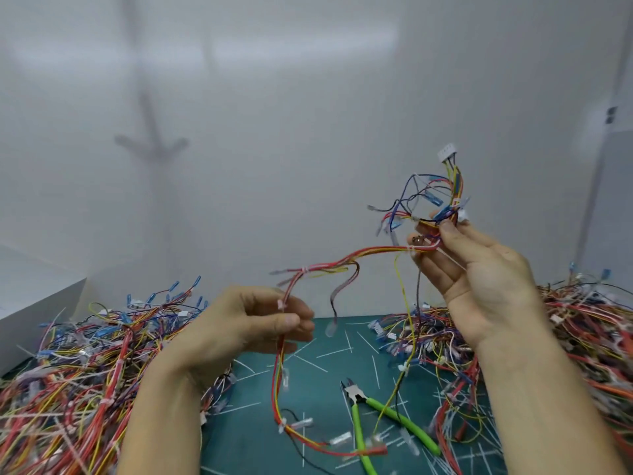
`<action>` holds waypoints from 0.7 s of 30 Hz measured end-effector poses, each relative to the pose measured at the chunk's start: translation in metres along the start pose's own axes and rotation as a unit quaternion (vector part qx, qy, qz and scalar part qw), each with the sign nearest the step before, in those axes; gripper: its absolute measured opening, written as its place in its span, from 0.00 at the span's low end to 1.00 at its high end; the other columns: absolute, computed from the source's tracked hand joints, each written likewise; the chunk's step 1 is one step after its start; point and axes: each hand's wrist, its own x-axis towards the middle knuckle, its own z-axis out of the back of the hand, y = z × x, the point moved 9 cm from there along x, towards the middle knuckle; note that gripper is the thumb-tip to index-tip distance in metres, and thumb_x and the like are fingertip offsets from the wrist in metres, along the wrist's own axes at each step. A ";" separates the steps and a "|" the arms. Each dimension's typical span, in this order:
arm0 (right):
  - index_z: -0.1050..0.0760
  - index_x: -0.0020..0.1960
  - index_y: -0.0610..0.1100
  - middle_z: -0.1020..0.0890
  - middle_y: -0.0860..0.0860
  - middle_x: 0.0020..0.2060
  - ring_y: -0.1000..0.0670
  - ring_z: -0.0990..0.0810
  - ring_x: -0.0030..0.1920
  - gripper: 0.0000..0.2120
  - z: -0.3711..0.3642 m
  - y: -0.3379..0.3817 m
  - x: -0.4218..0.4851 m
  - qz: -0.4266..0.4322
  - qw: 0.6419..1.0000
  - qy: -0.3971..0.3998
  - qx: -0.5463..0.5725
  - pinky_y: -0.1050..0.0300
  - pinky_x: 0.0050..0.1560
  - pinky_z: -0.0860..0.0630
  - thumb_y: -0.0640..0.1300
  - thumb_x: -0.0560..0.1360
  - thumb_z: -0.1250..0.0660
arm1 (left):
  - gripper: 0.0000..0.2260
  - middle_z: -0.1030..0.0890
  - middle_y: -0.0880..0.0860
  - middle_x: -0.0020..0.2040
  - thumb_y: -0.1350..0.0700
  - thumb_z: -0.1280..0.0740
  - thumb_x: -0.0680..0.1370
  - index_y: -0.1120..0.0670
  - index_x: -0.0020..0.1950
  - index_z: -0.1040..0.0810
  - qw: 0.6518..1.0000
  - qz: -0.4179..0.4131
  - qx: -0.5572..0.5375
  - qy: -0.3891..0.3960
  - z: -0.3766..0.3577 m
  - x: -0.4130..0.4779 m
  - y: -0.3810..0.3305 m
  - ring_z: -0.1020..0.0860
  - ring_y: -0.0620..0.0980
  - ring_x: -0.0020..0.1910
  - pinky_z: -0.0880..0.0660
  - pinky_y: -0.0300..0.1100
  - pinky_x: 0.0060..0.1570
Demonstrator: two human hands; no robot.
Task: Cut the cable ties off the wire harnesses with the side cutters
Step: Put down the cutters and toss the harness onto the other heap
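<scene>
Lying between wire heaps [68, 365], a green cutting mat [246, 437] faces white walls [308, 97].

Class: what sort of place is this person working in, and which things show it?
Probably a workbench for reworking wiring: heaps of wire harnesses on both sides, a green cutting mat and side cutters lying on it.

Two hands hold a wire harness [359, 257] above the green surface [329, 341].
The left hand [253, 323] pinches its red-yellow strands, and the right hand [479, 279] holds the tangled end higher. Green-handled side cutters [376, 409] lie on the surface between the left pile [78, 365] and the right pile [582, 337].
</scene>
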 end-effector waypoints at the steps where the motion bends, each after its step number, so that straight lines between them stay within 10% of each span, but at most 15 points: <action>1: 0.22 0.49 0.39 0.13 0.46 0.37 0.49 0.13 0.35 0.05 0.000 0.000 0.000 0.006 1.000 -0.006 0.011 0.60 0.32 0.19 0.35 0.80 0.36 | 0.08 0.14 0.61 0.47 0.58 0.28 0.68 0.56 0.46 0.14 1.000 -0.010 -0.013 -0.011 0.002 0.001 -0.002 0.15 0.57 0.48 0.18 0.43 0.43; 15: 0.22 0.49 0.37 0.14 0.45 0.36 0.49 0.13 0.35 0.05 -0.008 0.005 -0.007 0.029 0.997 -0.044 0.056 0.59 0.32 0.19 0.34 0.80 0.37 | 0.04 0.15 0.56 0.37 0.61 0.25 0.73 0.52 0.42 0.13 0.979 0.067 0.186 -0.038 -0.001 0.026 0.042 0.19 0.47 0.37 0.20 0.41 0.45; 21: 0.23 0.46 0.37 0.16 0.48 0.29 0.53 0.16 0.30 0.06 -0.012 0.025 0.033 -0.005 0.999 -0.035 0.035 0.63 0.29 0.22 0.34 0.80 0.37 | 0.07 0.15 0.59 0.39 0.66 0.24 0.70 0.56 0.39 0.17 0.993 0.014 0.108 -0.037 -0.010 0.026 0.022 0.15 0.58 0.41 0.17 0.50 0.43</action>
